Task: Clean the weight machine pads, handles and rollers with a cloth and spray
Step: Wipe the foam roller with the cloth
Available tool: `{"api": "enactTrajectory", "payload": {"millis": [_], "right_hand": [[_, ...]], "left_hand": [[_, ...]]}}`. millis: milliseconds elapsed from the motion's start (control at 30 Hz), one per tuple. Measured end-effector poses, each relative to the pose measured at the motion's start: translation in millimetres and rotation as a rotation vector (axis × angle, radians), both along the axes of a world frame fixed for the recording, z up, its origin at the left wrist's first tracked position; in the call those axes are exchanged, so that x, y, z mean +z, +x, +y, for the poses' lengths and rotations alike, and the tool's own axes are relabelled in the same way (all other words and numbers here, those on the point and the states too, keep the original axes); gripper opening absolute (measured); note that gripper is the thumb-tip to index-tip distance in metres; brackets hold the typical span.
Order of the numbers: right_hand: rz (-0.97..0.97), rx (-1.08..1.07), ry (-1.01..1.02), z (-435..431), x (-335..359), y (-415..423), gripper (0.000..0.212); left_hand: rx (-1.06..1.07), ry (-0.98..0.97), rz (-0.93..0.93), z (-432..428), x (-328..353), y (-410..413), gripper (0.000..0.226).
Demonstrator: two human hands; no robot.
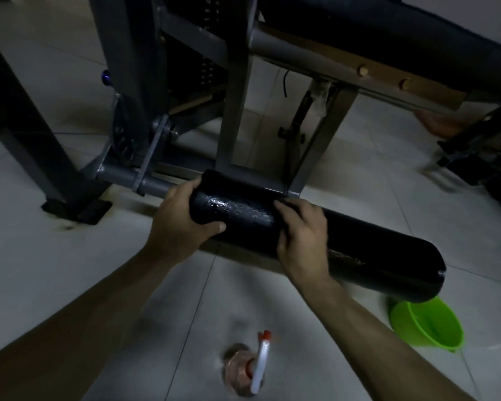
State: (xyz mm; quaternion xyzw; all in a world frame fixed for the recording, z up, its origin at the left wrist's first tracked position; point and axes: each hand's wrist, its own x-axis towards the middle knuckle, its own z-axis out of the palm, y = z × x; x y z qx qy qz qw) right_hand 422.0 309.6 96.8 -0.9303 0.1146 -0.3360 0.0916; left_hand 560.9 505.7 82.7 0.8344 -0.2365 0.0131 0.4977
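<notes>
At the far left, the weight machine's grey frame (55, 157) stands on the pale tiled floor (55, 270), with a dark foot plate at its base. A grey axle bar (148, 183) runs from it towards the middle.

Your left hand (180, 224) grasps the left end of the black roller (368, 250), thumb underneath and fingers wrapped over the end cap. The roller lies across the centre, low and close to the floor, running rightwards and slightly towards you. Between your 2 hands its surface shows a wet shine.

Below, near the bottom edge, the spray bottle (258, 369) stands on the tiles between your forearms. It has a white head with a red tip, and neither hand touches it.

Your right hand (301, 235) is draped over the roller's middle, fingers bent round the top. Something dark sits under the fingertips; you cannot tell whether it is the cloth or the roller's cover.

Further right, a green basin (434, 328) sits on the floor beneath the roller's free end. Above, a long black pad (388, 33) crosses the top right corner.
</notes>
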Motion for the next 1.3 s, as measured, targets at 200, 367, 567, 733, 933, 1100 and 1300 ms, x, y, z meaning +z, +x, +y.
{"api": "enactTrajectory", "payload": {"millis": [200,367,567,733,933,1100,1300], "right_hand": [[0.116,0.26,-0.065,66.3,12.5,73.2,0.045],[0.145,0.234,-0.181,-13.1,18.1,9.9,0.059],[0.044,0.112,0.005,24.1,12.4,40.5,0.055],[0.073,0.344,-0.046,87.2,16.3,97.9,0.035],[0.134,0.281,-0.168,-1.1,20.5,24.2,0.047],[0.025,0.009,0.011,4.0,14.7,18.4,0.053],[0.135,0.27,-0.037,58.5,13.6,61.4,0.042]], "left_hand": [[-0.069,0.061,-0.009,14.2,-4.3,-1.9,0.098],[-0.068,0.078,0.024,18.5,1.0,8.6,0.107],[-0.115,0.102,0.087,14.8,12.1,23.4,0.105],[-0.164,0.051,0.17,15.7,9.2,27.1,0.073],[-0.123,0.034,0.165,16.1,7.8,25.5,0.102],[-0.128,0.086,0.218,13.9,14.3,24.6,0.11],[-0.021,0.375,-0.194,-5.6,27.5,-10.7,0.105]]}}
